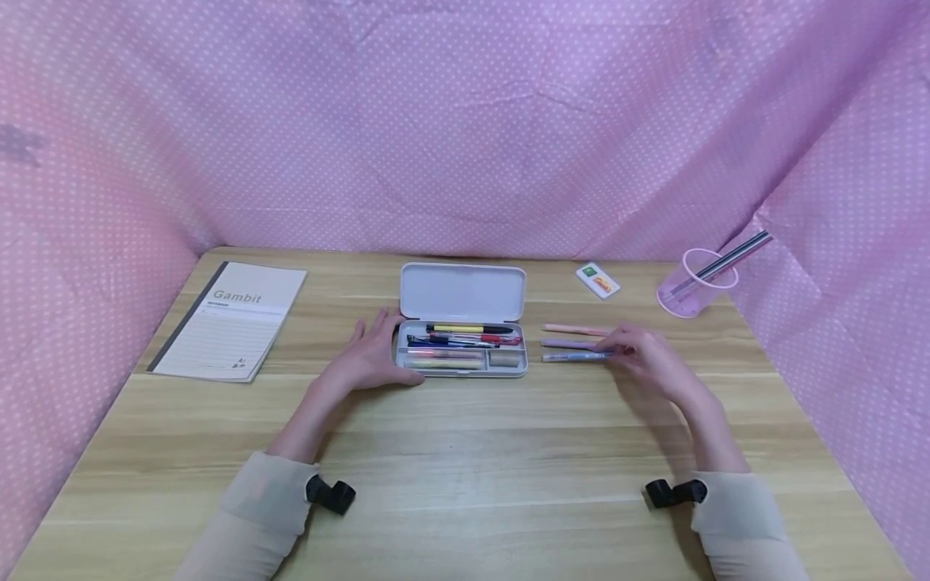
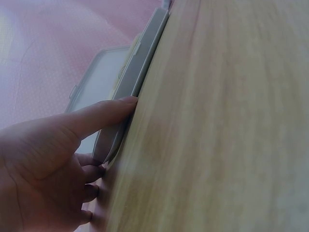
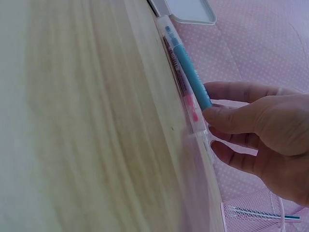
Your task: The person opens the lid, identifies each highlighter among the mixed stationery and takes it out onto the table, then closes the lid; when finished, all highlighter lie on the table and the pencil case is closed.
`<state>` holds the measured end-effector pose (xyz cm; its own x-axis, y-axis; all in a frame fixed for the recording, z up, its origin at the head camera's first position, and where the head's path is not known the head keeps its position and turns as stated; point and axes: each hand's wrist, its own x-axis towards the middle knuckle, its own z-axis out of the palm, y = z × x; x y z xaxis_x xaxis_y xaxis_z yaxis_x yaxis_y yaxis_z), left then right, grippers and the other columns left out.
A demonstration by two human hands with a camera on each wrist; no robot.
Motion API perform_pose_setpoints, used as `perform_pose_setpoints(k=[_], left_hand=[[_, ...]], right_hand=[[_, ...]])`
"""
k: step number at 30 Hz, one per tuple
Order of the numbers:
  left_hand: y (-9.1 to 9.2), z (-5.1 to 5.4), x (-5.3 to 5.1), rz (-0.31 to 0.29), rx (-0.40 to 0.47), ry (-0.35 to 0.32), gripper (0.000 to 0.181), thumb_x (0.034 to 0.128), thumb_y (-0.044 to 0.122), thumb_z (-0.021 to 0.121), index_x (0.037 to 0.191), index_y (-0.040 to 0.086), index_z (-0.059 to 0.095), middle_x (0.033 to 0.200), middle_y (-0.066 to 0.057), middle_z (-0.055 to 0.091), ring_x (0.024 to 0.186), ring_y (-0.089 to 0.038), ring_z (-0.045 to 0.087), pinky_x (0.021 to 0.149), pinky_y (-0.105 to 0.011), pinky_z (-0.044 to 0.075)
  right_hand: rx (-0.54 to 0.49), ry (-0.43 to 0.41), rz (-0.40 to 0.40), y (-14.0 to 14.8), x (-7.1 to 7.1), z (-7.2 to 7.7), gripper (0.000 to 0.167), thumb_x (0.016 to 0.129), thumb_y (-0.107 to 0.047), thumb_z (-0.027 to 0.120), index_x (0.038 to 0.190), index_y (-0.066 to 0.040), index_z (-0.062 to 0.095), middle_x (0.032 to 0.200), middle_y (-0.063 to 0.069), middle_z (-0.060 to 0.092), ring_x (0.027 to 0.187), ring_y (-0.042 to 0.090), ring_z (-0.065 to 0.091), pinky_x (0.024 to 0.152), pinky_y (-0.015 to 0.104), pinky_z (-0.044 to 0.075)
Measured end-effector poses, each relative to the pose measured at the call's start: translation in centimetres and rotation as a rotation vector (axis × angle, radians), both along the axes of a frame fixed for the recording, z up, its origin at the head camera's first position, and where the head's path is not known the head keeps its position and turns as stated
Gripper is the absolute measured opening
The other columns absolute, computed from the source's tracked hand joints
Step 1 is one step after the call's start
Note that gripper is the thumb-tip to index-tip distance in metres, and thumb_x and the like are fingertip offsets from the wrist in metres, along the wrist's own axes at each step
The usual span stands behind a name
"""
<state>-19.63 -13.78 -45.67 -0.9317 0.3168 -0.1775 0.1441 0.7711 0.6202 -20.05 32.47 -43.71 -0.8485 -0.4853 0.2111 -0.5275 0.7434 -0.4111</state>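
Note:
My left hand (image 1: 369, 357) grips the left end of an open white pencil case (image 1: 462, 292), its thumb (image 2: 113, 111) along the front wall and its other fingers round the end. Inside the case lie several pens (image 1: 465, 340), a clear pack of coloured sticks (image 1: 445, 360) and a grey block (image 1: 504, 358). Right of the case, my right hand (image 1: 651, 361) pinches the end of a blue pen (image 3: 192, 72) between thumb and forefinger. Beside it lie a purple pen (image 1: 565, 344) and a pink pen (image 1: 574, 329), roughly parallel.
A Gambit notebook (image 1: 232, 323) lies at the left. Behind the pens is a small white packet (image 1: 598, 280) with a green and orange print. At the back right stands a pink mesh cup (image 1: 679, 300) holding dark striped pencils (image 1: 734, 257). Pink dotted cloth (image 1: 465, 129) surrounds the table.

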Motion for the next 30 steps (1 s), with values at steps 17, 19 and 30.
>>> perform_pose_setpoints(k=[17, 19, 30], left_hand=[[0.00, 0.10, 0.13, 0.001, -0.010, 0.003, 0.104, 0.0738, 0.045, 0.087, 0.153, 0.005, 0.032, 0.172, -0.024, 0.016, 0.161, -0.046, 0.006, 0.130, -0.064, -0.004], [0.00, 0.12, 0.14, 0.000, -0.008, 0.004, 0.104, 0.0738, 0.044, 0.087, 0.153, 0.005, 0.032, 0.172, -0.024, 0.015, 0.161, -0.046, 0.005, 0.130, -0.064, -0.004], [-0.03, 0.15, 0.15, -0.003, -0.003, 0.005, 0.104, 0.0737, 0.044, 0.087, 0.153, 0.005, 0.033, 0.172, -0.024, 0.015, 0.161, -0.046, 0.004, 0.130, -0.064, -0.005]], right_hand=[[0.060, -0.063, -0.055, -0.03, -0.11, -0.53, 0.026, 0.083, 0.007, 0.077, 0.103, -0.010, 0.080, 0.098, 0.007, 0.076, 0.086, 0.018, 0.068, 0.076, 0.032, 0.059], [0.066, -0.076, -0.063, -0.05, -0.10, -0.50, 0.026, 0.083, 0.007, 0.077, 0.102, -0.009, 0.079, 0.097, 0.007, 0.076, 0.084, 0.016, 0.066, 0.075, 0.029, 0.057], [0.075, -0.081, -0.065, -0.16, -0.14, -0.48, 0.025, 0.082, 0.008, 0.077, 0.102, -0.007, 0.079, 0.099, 0.010, 0.077, 0.089, 0.022, 0.070, 0.079, 0.040, 0.061]])
